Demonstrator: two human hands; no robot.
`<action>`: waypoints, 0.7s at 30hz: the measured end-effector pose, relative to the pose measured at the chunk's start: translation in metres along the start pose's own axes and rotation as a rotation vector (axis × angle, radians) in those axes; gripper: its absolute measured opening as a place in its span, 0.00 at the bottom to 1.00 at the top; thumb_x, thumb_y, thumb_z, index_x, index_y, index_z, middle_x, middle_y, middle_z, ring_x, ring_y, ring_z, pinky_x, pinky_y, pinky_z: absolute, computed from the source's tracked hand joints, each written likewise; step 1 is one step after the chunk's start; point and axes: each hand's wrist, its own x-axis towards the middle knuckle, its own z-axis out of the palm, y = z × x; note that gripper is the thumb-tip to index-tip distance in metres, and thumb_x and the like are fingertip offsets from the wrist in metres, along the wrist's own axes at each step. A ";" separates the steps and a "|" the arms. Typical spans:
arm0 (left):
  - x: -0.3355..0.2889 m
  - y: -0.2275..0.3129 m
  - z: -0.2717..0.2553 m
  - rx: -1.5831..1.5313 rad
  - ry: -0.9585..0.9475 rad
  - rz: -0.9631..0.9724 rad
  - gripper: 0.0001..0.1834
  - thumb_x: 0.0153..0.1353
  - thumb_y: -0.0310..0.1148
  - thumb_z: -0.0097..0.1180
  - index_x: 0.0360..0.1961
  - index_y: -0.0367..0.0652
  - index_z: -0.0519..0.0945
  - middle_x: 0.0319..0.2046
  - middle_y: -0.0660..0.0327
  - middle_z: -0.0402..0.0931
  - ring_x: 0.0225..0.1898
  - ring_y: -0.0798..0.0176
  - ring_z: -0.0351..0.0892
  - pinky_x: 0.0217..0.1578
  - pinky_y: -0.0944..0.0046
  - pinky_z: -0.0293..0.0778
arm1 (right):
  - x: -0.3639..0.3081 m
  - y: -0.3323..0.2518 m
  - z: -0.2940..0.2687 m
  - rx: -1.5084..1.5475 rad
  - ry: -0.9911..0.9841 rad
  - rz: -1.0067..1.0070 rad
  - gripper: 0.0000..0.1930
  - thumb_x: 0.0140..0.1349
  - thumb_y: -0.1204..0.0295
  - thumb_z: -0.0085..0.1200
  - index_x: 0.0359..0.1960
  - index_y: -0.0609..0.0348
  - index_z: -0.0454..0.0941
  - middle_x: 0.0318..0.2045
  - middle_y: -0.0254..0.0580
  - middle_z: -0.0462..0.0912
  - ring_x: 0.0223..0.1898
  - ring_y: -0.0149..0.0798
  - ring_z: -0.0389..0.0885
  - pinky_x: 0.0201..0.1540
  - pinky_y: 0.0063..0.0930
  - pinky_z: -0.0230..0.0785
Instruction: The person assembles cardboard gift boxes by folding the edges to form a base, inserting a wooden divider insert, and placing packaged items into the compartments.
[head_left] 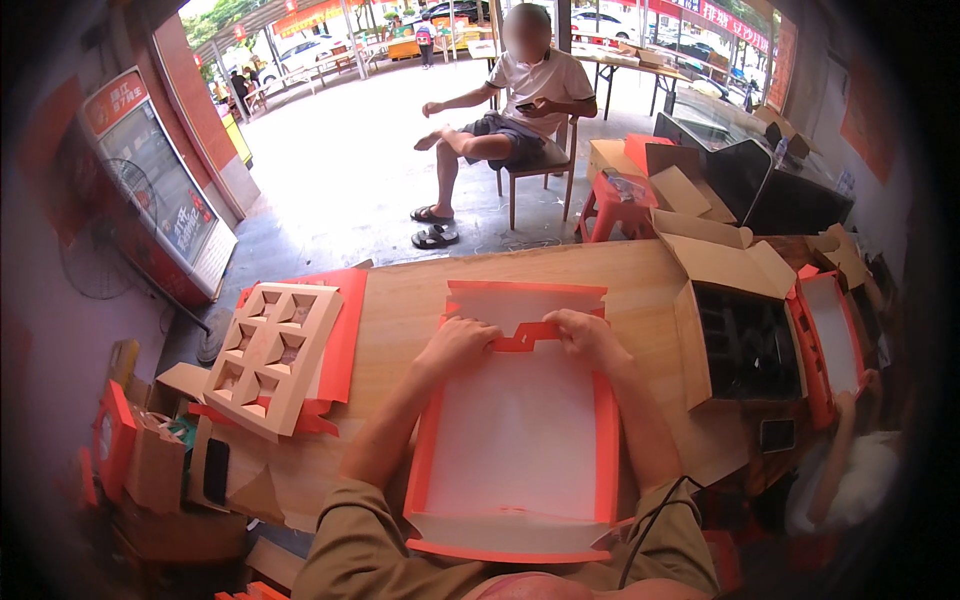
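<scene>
Our left hand (455, 343) and right hand (588, 336) pinch the orange box's (515, 430) far flap; its long axis runs away from us, bare counter (400, 300) beyond.

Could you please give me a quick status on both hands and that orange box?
Left hand and right hand pinching far flap of flat orange box. Box lies open on wooden table. Nothing blocking.

seated person's face (526, 30) blurred, open carton (745, 330) interior too dark, signs illegible
</scene>
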 end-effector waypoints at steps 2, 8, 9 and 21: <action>0.001 0.004 -0.005 0.011 -0.035 -0.003 0.08 0.61 0.29 0.57 0.40 0.46 0.84 0.38 0.58 0.86 0.46 0.49 0.84 0.48 0.48 0.75 | 0.000 0.000 0.000 0.005 0.022 -0.002 0.17 0.63 0.81 0.53 0.53 0.52 0.80 0.42 0.44 0.86 0.44 0.53 0.86 0.45 0.45 0.80; -0.001 0.005 -0.009 0.000 -0.044 0.034 0.08 0.63 0.29 0.56 0.41 0.47 0.84 0.39 0.60 0.86 0.48 0.51 0.84 0.49 0.50 0.75 | 0.003 0.000 0.003 0.059 0.148 -0.055 0.18 0.62 0.83 0.52 0.53 0.52 0.80 0.41 0.43 0.85 0.43 0.52 0.85 0.44 0.44 0.79; -0.002 0.006 -0.009 0.006 -0.033 0.032 0.08 0.63 0.29 0.56 0.42 0.48 0.84 0.39 0.61 0.86 0.48 0.52 0.84 0.49 0.50 0.75 | 0.003 0.002 0.006 0.055 0.113 -0.067 0.18 0.62 0.82 0.53 0.53 0.52 0.80 0.41 0.43 0.85 0.43 0.52 0.85 0.44 0.44 0.79; -0.001 0.004 -0.006 0.015 -0.010 -0.044 0.07 0.62 0.28 0.58 0.41 0.48 0.84 0.39 0.61 0.86 0.47 0.51 0.84 0.50 0.50 0.74 | -0.001 0.004 0.003 -0.133 -0.053 -0.068 0.17 0.59 0.81 0.53 0.50 0.53 0.81 0.42 0.44 0.86 0.45 0.53 0.85 0.49 0.46 0.77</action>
